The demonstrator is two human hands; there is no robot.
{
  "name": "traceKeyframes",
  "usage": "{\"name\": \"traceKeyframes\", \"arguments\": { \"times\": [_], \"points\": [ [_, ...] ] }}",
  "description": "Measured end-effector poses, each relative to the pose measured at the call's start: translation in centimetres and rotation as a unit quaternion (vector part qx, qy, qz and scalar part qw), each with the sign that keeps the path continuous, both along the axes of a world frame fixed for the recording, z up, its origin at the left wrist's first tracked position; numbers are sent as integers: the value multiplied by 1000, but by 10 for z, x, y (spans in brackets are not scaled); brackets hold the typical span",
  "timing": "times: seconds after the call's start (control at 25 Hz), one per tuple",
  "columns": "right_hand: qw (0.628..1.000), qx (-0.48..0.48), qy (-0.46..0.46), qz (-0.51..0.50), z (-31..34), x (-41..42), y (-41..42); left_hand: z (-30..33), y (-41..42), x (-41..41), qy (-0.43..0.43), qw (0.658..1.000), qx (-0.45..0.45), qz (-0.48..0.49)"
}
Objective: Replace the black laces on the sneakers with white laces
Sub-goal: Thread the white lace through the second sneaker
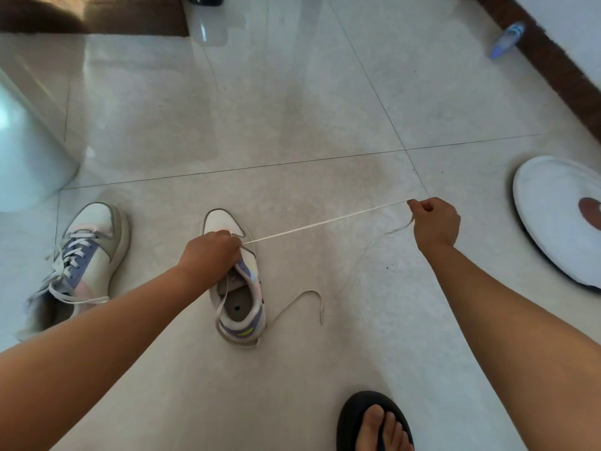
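A white and purple sneaker (224, 222) stands on the tiled floor in the middle, toe pointing away. My left hand (211, 252) grips its lace area, covering the eyelets. My right hand (434, 222) pinches a white lace (325, 222) stretched taut from the shoe out to the right. The lace's other end (309, 297) lies loose on the floor right of the heel. A second sneaker (87, 255) at the left is laced up with white laces. No black lace is visible.
A white round disc-shaped device (553, 216) lies at the right edge. A white rounded object (26, 151) stands at the left. My foot in a black sandal (374, 424) is at the bottom. A blue and white slipper (507, 39) lies by the far wall's dark skirting.
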State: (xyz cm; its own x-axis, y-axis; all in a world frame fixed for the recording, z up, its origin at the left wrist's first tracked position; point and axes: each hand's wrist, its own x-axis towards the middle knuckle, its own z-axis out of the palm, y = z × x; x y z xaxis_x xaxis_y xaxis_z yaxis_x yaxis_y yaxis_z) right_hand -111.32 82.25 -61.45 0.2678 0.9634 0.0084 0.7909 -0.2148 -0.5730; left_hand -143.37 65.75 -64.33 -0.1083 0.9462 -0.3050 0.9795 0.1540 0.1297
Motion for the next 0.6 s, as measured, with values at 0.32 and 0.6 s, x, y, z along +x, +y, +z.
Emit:
{"name": "traceKeyframes", "arguments": {
  "times": [0.32, 0.6],
  "points": [
    [996, -15, 5, -87, 3, 36, 11, -1, -7, -7, -8, 1000, 18, 9],
    [964, -90, 144, -206, -1, 54, 17, -1, -6, -7, -24, 999, 15, 34]
  ]
}}
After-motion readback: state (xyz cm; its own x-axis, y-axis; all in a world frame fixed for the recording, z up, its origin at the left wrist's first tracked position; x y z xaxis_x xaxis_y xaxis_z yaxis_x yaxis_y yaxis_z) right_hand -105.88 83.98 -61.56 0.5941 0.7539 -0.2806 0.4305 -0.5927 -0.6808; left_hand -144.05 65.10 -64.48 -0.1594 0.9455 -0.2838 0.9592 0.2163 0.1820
